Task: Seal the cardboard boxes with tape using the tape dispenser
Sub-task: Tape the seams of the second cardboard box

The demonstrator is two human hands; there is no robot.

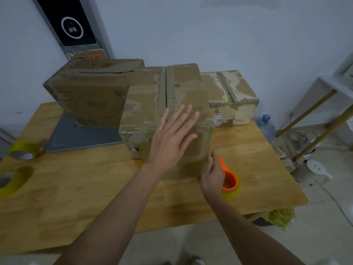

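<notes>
**A:** Start at your left. Those two tape rolls (23,153) at the tabletop (91,188) edge are spares; leave them. The big box (89,96) behind stands on a grey board (80,136), and its top seam looks slightly gapped.

**B:** And the one you're working on?

**A:** The middle box (166,111) sits near the tabletop's centre. Your left hand (172,136) lies flat across its top front edge, fingers spread. The cardboard looks scuffed and torn from old tape, so I'd judge it light and a bit soft. Press over the edges, where it's stiffest, not mid-flap.

**B:** The dispenser?

**A:** Your right hand (212,176) has its fingers curled round the orange tape dispenser (229,180), right at the box's lower right corner. It's rigid plastic; grip the handle. The third box (231,100) waits further right.
</notes>
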